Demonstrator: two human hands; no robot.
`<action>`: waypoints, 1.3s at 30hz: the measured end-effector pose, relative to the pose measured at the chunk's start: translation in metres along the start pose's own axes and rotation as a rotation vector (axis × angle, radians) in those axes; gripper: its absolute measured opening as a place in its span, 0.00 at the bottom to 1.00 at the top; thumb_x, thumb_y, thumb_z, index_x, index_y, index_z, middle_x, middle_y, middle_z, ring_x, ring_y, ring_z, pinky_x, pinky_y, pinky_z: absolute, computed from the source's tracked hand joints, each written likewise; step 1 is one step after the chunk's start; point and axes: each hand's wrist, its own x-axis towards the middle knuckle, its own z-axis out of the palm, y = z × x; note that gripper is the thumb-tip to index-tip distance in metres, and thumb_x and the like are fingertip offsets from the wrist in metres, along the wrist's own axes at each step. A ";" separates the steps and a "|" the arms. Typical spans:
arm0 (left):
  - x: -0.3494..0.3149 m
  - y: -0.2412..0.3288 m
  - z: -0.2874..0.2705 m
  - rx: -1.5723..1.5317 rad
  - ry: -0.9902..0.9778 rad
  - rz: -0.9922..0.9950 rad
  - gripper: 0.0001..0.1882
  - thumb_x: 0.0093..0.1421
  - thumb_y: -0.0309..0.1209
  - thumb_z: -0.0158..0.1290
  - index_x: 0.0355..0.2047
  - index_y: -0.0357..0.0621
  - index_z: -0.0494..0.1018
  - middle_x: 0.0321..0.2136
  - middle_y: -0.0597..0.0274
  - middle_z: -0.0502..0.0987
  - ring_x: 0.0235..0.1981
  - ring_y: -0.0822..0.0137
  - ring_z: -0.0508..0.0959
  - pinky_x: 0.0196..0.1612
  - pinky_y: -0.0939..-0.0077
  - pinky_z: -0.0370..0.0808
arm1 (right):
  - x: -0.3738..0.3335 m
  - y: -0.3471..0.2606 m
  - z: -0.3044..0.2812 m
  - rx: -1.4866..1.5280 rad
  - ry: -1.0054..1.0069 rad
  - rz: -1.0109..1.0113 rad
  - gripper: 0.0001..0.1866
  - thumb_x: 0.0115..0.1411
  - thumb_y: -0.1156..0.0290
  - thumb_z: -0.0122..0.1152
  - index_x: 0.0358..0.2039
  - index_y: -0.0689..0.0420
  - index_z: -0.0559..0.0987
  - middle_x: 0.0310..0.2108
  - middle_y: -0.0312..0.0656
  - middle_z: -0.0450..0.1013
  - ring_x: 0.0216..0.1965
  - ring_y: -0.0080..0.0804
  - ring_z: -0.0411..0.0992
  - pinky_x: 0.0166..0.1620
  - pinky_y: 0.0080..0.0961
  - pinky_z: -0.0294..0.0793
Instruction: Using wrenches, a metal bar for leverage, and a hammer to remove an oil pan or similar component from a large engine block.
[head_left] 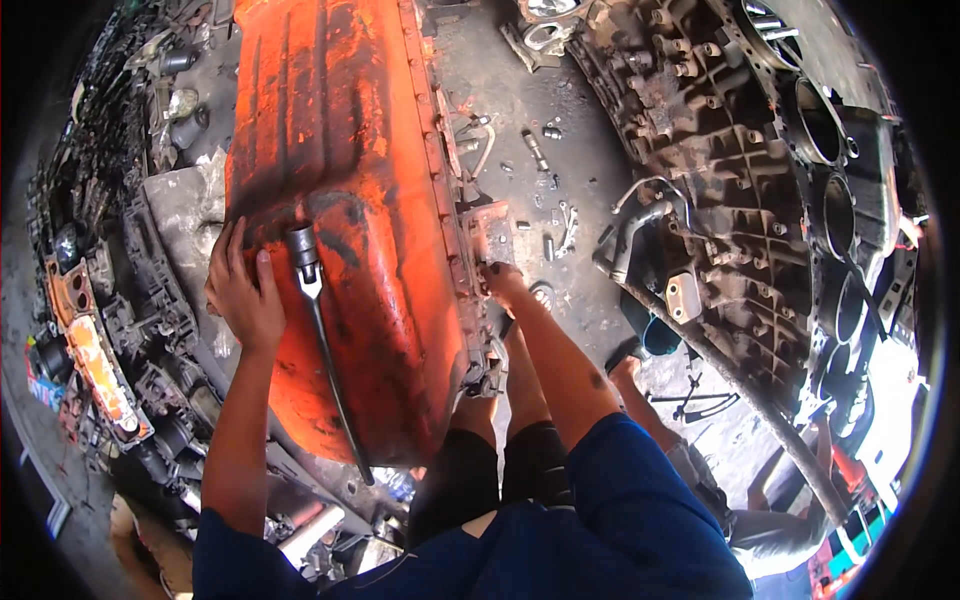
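A large orange oil pan (395, 200), worn and blackened in patches, lies in front of me with a row of bolts along its right flange. My left hand (245, 295) rests on its left edge, fingers stretched out. On top of the pan lies a long-handled socket wrench (325, 340), its socket toward the far end, close to my left thumb but apart from it. At the flange, my right hand (503, 284) has its fingers curled in beside an orange bracket (490, 235). Whatever those fingers grip is hidden.
Loose bolts and small parts (548, 245) litter the floor right of the pan. A big engine block (700, 200) stands farther right, with a long metal bar (740, 390) leaning near it. Piled greasy parts (150, 300) crowd the left. Another person (770, 535) is at lower right.
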 end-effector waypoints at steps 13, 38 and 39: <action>0.005 0.003 0.005 -0.045 -0.012 0.034 0.26 0.67 0.45 0.36 0.62 0.49 0.62 0.60 0.56 0.65 0.61 0.54 0.63 0.59 0.53 0.54 | -0.027 0.005 -0.023 -0.087 0.139 -0.380 0.18 0.62 0.57 0.53 0.40 0.60 0.76 0.36 0.57 0.75 0.40 0.52 0.74 0.43 0.41 0.71; 0.010 0.009 0.002 0.001 -0.053 0.003 0.25 0.65 0.40 0.41 0.62 0.50 0.62 0.61 0.59 0.63 0.62 0.53 0.61 0.59 0.52 0.55 | -0.037 -0.047 -0.064 -1.033 0.088 -0.763 0.14 0.50 0.69 0.62 0.40 0.54 0.79 0.38 0.43 0.77 0.42 0.41 0.76 0.42 0.41 0.74; 0.010 0.009 0.002 -0.002 -0.054 0.009 0.25 0.65 0.41 0.41 0.62 0.49 0.62 0.61 0.58 0.63 0.62 0.53 0.61 0.59 0.52 0.56 | -0.043 -0.043 -0.059 -1.034 0.094 -0.766 0.14 0.50 0.69 0.62 0.40 0.54 0.79 0.38 0.43 0.77 0.42 0.41 0.76 0.42 0.41 0.74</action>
